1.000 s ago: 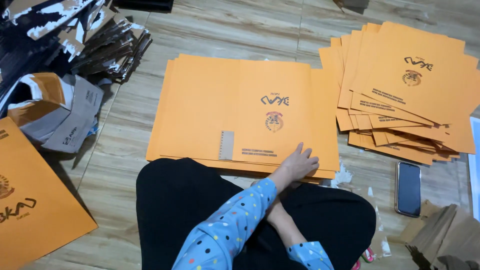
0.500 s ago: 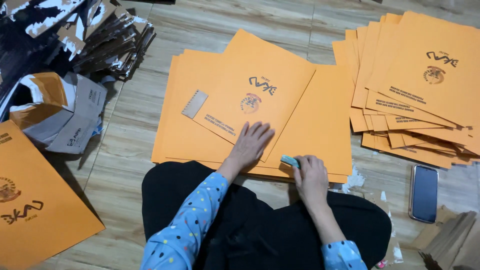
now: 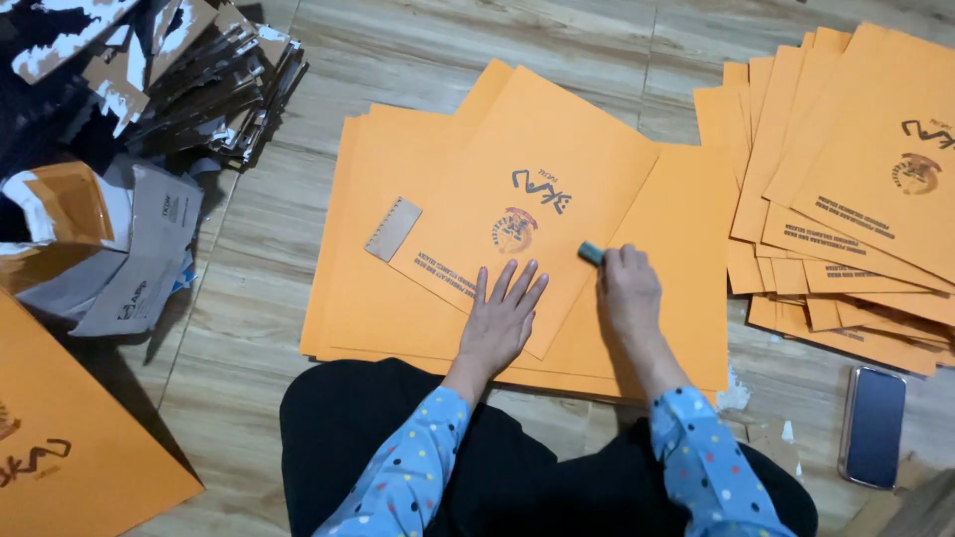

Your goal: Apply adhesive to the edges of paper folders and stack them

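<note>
An orange printed envelope (image 3: 537, 189) lies turned at an angle on top of a flat stack of orange envelopes (image 3: 686, 268) on the wooden floor. My left hand (image 3: 500, 320) presses flat on the envelope's near corner, fingers spread. My right hand (image 3: 627, 290) is closed around a small teal object (image 3: 591, 253), whose tip touches the envelope's right edge. A small grey strip (image 3: 392, 228) sticks out at the envelope's left side.
A fanned pile of orange envelopes (image 3: 846, 199) lies at the right. A dark phone (image 3: 872, 426) rests on the floor at the lower right. Torn paper and cardboard scraps (image 3: 139, 119) are heaped at the upper left. Another orange sheet (image 3: 60, 438) lies at the lower left.
The top envelope has been turned at an angle on the stack. My left hand came down flat on it, and my right hand moved the teal object up to its right edge.
</note>
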